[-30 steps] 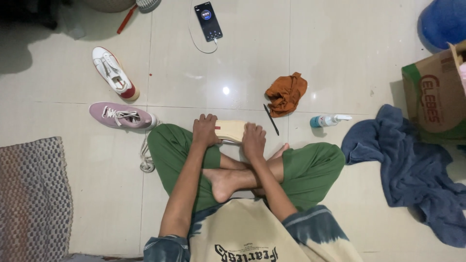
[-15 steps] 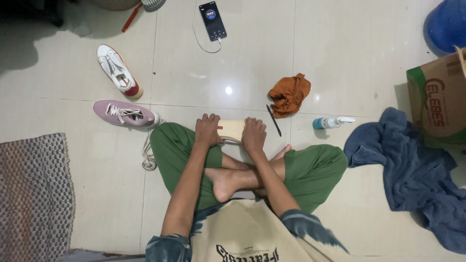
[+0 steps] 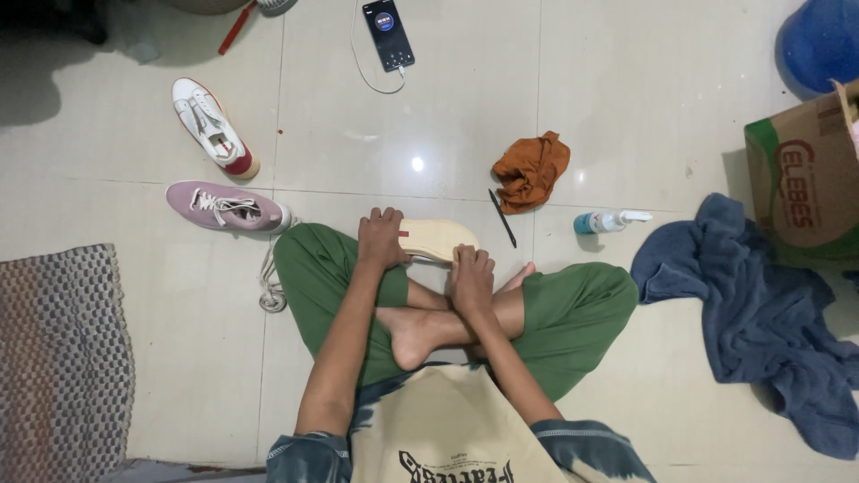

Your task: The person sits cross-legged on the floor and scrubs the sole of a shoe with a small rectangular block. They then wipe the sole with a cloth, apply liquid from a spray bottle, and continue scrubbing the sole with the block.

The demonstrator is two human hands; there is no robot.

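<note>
At the centre of the frame, the left hand [image 3: 382,239] and right hand [image 3: 472,279] are gripping a flat cream rubber-soled shoe [image 3: 436,240] turned sole-up above the crossed legs, fingers curled over its 2 ends. The sole is looking clean and smooth, while the pink laced sneaker [image 3: 227,207] and white sneaker [image 3: 212,126] at upper left are lying untouched, and the crumpled orange cloth [image 3: 531,170] and small spray bottle [image 3: 609,221] are sitting unused nearby.

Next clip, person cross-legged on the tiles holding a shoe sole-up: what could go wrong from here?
The shoe rests on a knee between the left hand and right hand, so it may slip off. The spray bottle lies loose by the other knee and might get knocked. The dark stick could get kicked.
</note>
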